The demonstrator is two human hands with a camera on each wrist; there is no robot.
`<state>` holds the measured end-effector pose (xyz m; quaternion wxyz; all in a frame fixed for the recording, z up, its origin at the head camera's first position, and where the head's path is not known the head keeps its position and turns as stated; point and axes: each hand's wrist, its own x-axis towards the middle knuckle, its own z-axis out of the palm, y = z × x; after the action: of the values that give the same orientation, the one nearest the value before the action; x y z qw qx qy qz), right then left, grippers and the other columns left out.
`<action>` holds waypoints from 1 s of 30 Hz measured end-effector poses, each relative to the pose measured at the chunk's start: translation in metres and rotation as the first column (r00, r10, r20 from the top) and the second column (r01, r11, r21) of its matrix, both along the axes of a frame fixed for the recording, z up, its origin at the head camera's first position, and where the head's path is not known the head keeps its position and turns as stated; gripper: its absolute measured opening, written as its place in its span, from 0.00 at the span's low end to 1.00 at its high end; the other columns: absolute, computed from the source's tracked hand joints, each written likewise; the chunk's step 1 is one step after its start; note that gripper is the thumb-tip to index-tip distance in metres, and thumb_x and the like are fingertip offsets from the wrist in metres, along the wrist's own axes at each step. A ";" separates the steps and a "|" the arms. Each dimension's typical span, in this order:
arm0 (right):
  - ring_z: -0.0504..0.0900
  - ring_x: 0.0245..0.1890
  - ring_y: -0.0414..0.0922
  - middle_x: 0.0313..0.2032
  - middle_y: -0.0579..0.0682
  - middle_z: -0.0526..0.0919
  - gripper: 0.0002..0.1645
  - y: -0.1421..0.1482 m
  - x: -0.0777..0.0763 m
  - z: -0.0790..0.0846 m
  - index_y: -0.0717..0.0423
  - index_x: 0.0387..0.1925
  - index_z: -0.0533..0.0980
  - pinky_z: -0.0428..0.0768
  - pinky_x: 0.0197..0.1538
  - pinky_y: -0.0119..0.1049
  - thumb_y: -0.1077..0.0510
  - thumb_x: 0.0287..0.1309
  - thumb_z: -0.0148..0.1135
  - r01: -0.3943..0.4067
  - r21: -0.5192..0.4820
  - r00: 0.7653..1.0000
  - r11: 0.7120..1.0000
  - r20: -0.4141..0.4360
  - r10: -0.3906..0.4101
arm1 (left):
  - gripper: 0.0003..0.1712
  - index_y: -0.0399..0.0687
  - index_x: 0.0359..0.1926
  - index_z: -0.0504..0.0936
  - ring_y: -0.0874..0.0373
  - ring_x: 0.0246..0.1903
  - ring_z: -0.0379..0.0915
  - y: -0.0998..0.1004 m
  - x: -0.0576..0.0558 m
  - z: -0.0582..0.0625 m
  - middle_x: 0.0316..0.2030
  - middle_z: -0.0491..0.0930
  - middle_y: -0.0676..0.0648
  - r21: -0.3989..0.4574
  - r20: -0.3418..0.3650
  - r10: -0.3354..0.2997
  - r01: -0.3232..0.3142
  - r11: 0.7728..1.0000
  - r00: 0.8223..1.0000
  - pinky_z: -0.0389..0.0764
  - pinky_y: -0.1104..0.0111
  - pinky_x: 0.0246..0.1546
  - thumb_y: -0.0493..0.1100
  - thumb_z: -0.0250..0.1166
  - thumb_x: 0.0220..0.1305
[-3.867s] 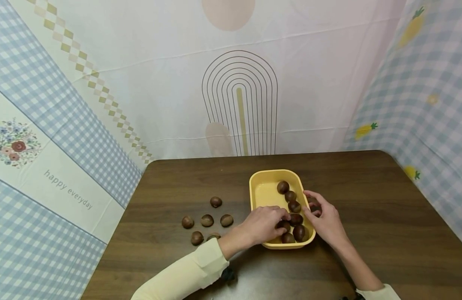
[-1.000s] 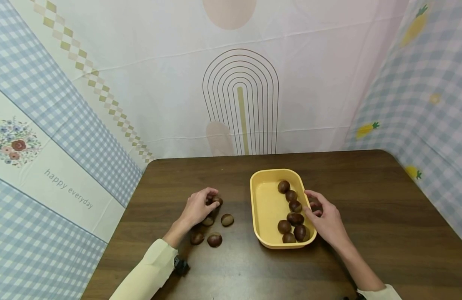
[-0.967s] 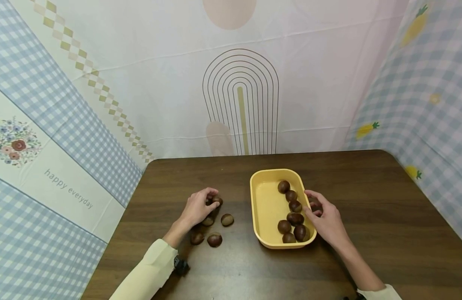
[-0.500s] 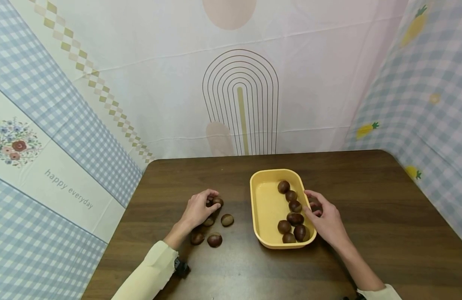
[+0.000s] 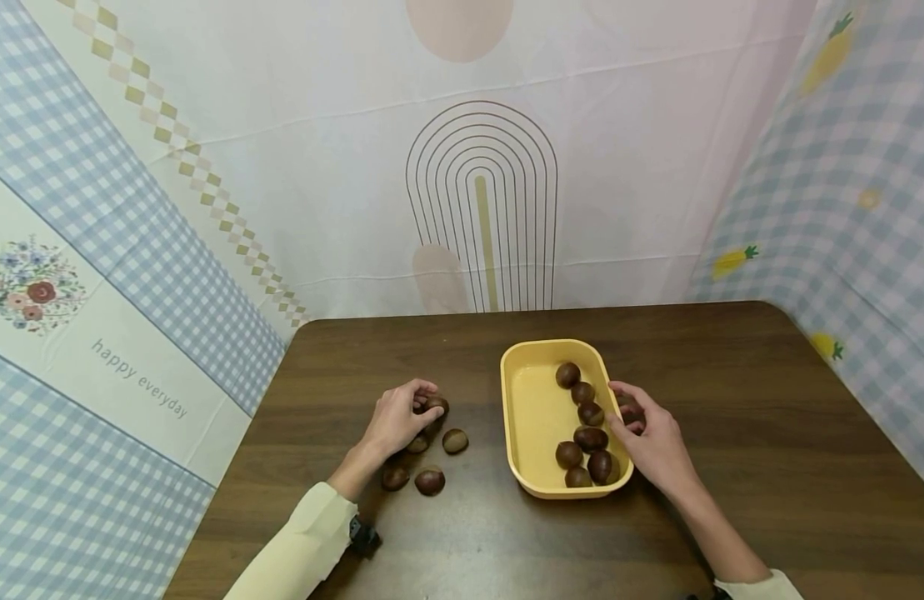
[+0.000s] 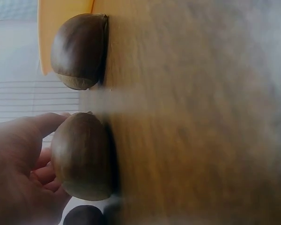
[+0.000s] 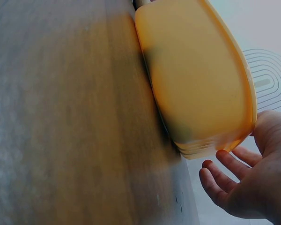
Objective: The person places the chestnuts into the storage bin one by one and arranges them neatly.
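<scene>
Head view: left hand (image 5: 397,419) over the left part of the brown table (image 5: 746,433), grip clamped on one held chestnut (image 5: 442,403), thumb on the near side. Loose chestnuts (image 5: 430,481) lie near it on the table, one partly hidden by the hand. Yellow box (image 5: 532,417) upright, well apart to the right; boxed chestnuts (image 5: 591,439) run down its right half. Right hand (image 5: 652,437) at the box's right side, grip spread apart, thumb and forefinger at the rim. Pale yellow sleeves (image 5: 300,537), patterned cloth (image 5: 634,150) behind the table.

Left wrist view: held chestnut close up, on the table, thumb touching it, other fingers bent behind. Another chestnut (image 6: 79,51) just beside, toward the box. Dark one at the bottom edge, cut off.

Right wrist view: box's outer wall, fingers apart and loosely bent by its corner. Table blurred.
</scene>
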<state>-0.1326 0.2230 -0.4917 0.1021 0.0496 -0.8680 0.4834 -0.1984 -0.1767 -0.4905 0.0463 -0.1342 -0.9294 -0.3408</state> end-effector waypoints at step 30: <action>0.82 0.48 0.53 0.56 0.63 0.84 0.28 0.001 -0.002 -0.001 0.59 0.71 0.73 0.80 0.41 0.28 0.64 0.72 0.65 -0.004 -0.003 1.000 1.000 0.018 0.004 | 0.20 0.39 0.55 0.85 0.52 0.46 0.86 0.032 -0.009 0.037 0.47 0.88 0.46 0.023 -0.083 -0.122 0.124 0.992 0.989 0.86 0.54 0.52 0.42 0.77 0.67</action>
<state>-0.1341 0.2244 -0.4930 0.0935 0.0470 -0.8682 0.4851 -0.2077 -0.1442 -0.4537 0.0647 -0.2043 -0.9118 -0.3504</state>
